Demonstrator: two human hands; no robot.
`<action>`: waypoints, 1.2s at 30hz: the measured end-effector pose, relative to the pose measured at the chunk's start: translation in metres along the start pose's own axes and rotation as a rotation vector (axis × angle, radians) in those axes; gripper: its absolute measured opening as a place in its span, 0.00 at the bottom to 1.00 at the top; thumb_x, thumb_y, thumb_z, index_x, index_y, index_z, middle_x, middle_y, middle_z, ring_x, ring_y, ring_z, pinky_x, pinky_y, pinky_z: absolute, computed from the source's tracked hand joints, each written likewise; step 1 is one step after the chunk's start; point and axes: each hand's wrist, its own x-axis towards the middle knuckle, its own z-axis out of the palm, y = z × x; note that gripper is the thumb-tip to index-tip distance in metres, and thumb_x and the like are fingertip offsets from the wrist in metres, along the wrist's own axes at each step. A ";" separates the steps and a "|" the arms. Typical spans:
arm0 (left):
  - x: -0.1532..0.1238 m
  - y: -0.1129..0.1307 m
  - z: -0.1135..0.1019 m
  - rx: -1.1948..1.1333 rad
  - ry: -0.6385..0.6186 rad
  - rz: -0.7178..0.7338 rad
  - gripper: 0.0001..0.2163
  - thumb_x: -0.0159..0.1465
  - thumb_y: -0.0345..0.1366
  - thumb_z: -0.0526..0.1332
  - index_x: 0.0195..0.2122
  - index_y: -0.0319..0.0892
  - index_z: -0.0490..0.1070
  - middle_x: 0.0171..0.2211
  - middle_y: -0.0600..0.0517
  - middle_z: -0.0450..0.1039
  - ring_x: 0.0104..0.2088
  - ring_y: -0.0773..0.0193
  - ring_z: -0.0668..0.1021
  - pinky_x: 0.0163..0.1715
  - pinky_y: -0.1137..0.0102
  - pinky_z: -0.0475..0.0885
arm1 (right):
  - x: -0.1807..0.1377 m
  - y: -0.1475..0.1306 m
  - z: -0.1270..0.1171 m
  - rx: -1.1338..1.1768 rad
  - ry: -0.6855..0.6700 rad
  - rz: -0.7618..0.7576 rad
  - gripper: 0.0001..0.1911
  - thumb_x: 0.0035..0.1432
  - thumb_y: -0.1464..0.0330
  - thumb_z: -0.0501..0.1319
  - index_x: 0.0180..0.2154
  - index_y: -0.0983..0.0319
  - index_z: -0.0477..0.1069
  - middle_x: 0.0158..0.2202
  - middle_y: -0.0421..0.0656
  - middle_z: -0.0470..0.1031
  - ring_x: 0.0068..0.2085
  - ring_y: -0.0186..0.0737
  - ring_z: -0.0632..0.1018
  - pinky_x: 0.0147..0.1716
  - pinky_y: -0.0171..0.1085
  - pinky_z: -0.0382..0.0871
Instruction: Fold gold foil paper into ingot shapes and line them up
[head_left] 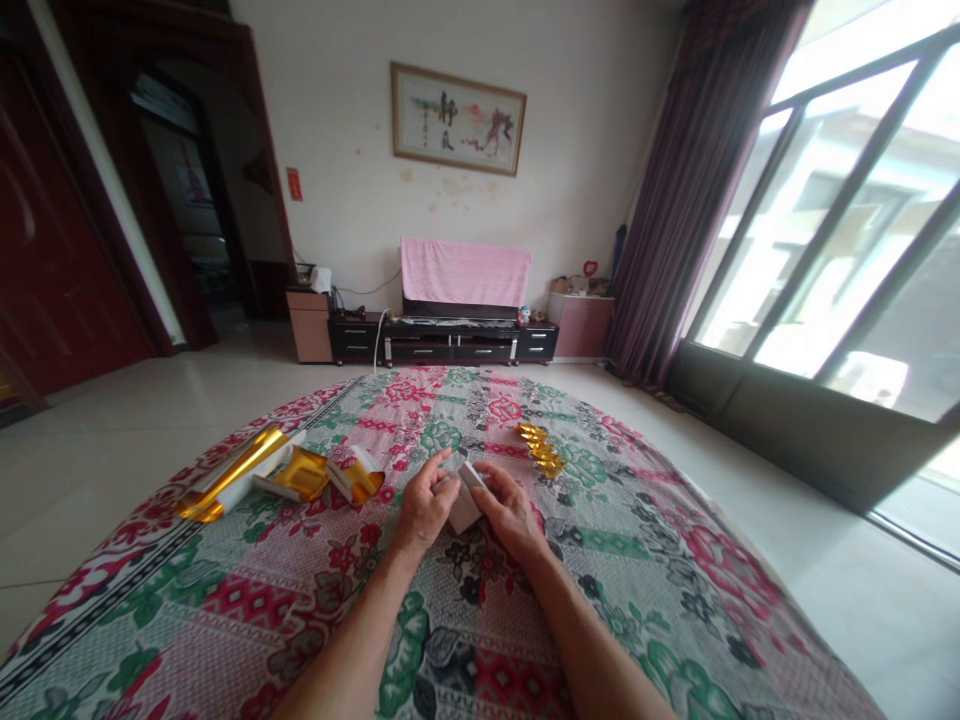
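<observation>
Both my hands meet over the middle of a patterned cloth, around a folded piece of pale paper (465,510). My left hand (428,503) pinches the paper's left side between thumb and fingers. On the other side my right hand (508,505) grips the upper right edge, where a white fold stands up. Beyond my right hand lies a row of folded gold foil pieces (541,450). To the left are a curled sheet of gold foil paper (236,475), a gold foil stack (300,475) and another curled gold piece (358,478), their undersides white.
The floral cloth (465,400) covers a wide rounded surface in front of me. Farther off, a low black cabinet (450,350) stands against the wall, with a pink cloth (465,270) draped over something on it. Purple curtains (667,200) and large windows are at right.
</observation>
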 end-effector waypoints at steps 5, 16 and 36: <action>-0.001 0.001 0.000 0.048 0.014 0.017 0.26 0.53 0.38 0.59 0.54 0.39 0.62 0.31 0.51 0.73 0.25 0.69 0.72 0.25 0.75 0.68 | 0.000 0.003 0.002 0.040 -0.035 -0.014 0.20 0.45 0.65 0.62 0.43 0.63 0.68 0.27 0.38 0.73 0.25 0.33 0.71 0.24 0.30 0.63; -0.002 0.011 -0.001 -0.153 -0.020 -0.133 0.25 0.56 0.47 0.57 0.51 0.37 0.65 0.31 0.49 0.74 0.27 0.65 0.74 0.27 0.72 0.70 | 0.002 0.006 0.003 0.102 0.013 -0.059 0.19 0.46 0.65 0.62 0.43 0.62 0.67 0.27 0.39 0.73 0.28 0.35 0.72 0.27 0.32 0.67; -0.003 0.002 0.001 0.091 -0.069 -0.063 0.11 0.52 0.42 0.58 0.28 0.38 0.71 0.20 0.56 0.67 0.22 0.68 0.68 0.21 0.75 0.63 | 0.000 -0.002 -0.004 0.137 -0.008 -0.005 0.21 0.45 0.69 0.60 0.44 0.62 0.68 0.32 0.40 0.74 0.32 0.36 0.72 0.29 0.32 0.65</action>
